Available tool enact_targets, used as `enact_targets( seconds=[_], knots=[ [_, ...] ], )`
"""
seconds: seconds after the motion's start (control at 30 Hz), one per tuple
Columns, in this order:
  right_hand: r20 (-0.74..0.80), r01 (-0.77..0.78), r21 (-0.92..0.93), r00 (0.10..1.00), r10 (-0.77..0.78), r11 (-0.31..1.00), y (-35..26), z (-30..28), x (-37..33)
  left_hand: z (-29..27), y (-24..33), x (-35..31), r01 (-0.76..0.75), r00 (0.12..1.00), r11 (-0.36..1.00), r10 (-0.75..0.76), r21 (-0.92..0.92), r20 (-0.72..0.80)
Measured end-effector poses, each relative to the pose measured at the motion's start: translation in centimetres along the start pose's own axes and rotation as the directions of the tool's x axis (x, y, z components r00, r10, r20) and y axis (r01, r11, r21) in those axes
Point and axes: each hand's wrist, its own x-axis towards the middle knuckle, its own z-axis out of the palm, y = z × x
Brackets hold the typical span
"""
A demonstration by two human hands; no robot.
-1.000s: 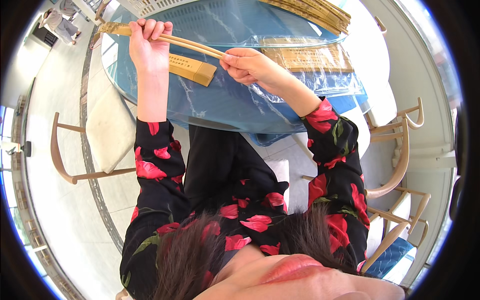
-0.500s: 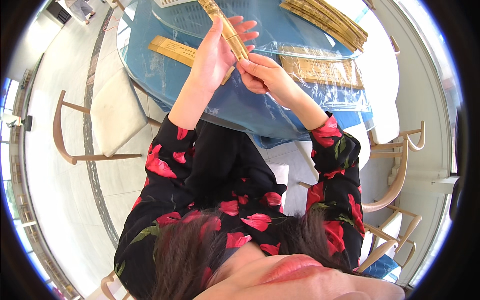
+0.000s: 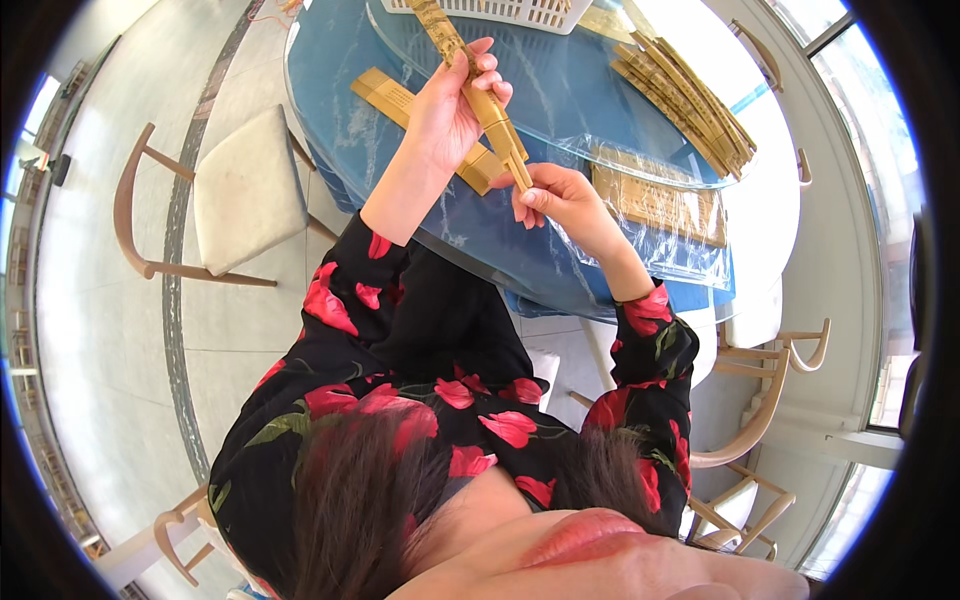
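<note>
While the left hand [image 3: 447, 122] clasps a flat, gold-patterned sleeve [image 3: 492, 114], the right hand [image 3: 566, 203] pinches slender sticks [image 3: 519, 171].

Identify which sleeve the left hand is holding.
The sleeve with chopsticks emerging toward the right hand; the loose sleeve, fanned stack and plastic-wrapped pile are unheld.

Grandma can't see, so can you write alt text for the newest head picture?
A person's left hand holds a patterned golden wrapper while the right hand pinches the thin sticks poking from its nearer end. Another wrapper lies on the blue table, with a patterned bundle and plastic-covered pack to the right and a white basket beyond.
</note>
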Motion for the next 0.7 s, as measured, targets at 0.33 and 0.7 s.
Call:
enact_targets(
  seconds=[0.33,0.7],
  knots=[
    [-0.166,-0.063,0.095,0.983,0.078,0.993,1.9,0.3,0.2,-0.6,-2.6,-1.9,-0.024,0.998,0.999,0.022,0.035,0.053],
    [-0.256,0.016,-0.139,0.965,-0.052,0.990,1.5,-1.9,0.9,-1.1,-4.8,-5.8,0.075,0.990,0.741,-0.134,0.667,0.038]
  ],
)
